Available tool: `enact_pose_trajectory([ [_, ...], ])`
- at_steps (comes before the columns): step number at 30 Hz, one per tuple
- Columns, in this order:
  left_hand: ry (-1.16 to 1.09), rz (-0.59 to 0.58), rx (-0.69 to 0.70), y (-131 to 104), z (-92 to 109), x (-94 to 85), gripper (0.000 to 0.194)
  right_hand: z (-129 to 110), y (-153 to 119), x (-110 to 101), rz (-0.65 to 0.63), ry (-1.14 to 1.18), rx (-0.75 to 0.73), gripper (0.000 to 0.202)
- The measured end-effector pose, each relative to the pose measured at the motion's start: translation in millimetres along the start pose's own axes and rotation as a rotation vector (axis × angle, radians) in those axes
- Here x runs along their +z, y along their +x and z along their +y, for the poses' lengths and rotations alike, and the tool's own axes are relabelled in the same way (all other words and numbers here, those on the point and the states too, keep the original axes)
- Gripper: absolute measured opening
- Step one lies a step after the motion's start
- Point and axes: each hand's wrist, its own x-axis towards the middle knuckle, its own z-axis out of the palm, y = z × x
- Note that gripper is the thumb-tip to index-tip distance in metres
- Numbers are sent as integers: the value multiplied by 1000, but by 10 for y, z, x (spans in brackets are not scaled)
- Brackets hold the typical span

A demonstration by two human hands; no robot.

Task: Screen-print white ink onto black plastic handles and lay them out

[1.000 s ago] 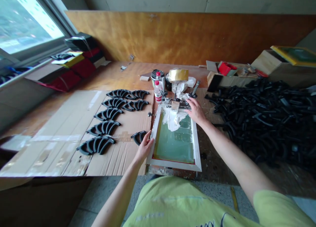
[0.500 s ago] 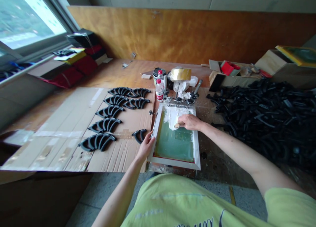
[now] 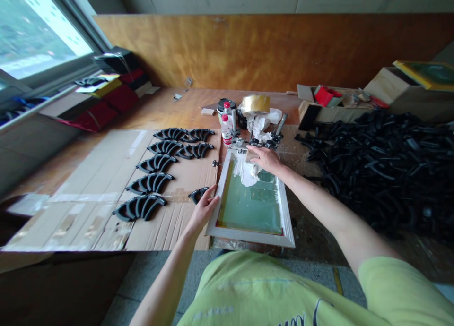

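A screen-printing frame (image 3: 288,222) with pale edges and a green mesh lies in front of me, its near end tilted up a little. White ink (image 3: 246,172) is smeared over the far part of the mesh. My left hand (image 3: 206,207) grips the frame's left edge, fingers closed around it. At the frame's far end, my right hand (image 3: 266,159) has its thumb and fingers about a small beige squeegee (image 3: 251,155), partly hidden by the hand. Just beyond it are the metal hinge clamps (image 3: 273,141). A few black curved parts (image 3: 196,193) lie beside my left hand.
Rows of black curved parts (image 3: 140,207) lie on flattened cardboard (image 3: 85,175) at left. A large heap of similar parts (image 3: 372,170) covers the right side. Bottles (image 3: 226,130), a tape roll (image 3: 256,105) and an open box (image 3: 329,114) stand behind.
My right hand has moved with the squeegee from the inked mesh to the frame's far end. The frame's near end has risen slightly with my left hand on it.
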Motion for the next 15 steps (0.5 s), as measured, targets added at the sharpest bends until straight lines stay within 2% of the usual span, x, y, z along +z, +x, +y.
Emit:
enact_pose_trajectory([
  [3,-21,-15,40,-81,361,-32,66,227,157,-172,134,-28,100,54],
  [6,-136,6,157,-54,742,20,59,577,-49,-335,313,-29,296,35],
  [7,-194,8,224,-21,873,57,57,678,-171,-347,319,-20,370,31],
  [10,-308,-37,365,116,1231,192,54,811,-555,-187,153,54,430,23],
  [12,-333,-42,367,208,1358,284,55,740,-743,33,8,123,316,21],
  [13,-354,-16,357,244,1360,335,56,668,-806,142,-41,142,240,22],
  [15,-407,32,303,276,1221,462,57,474,-879,310,-108,148,116,20],
])
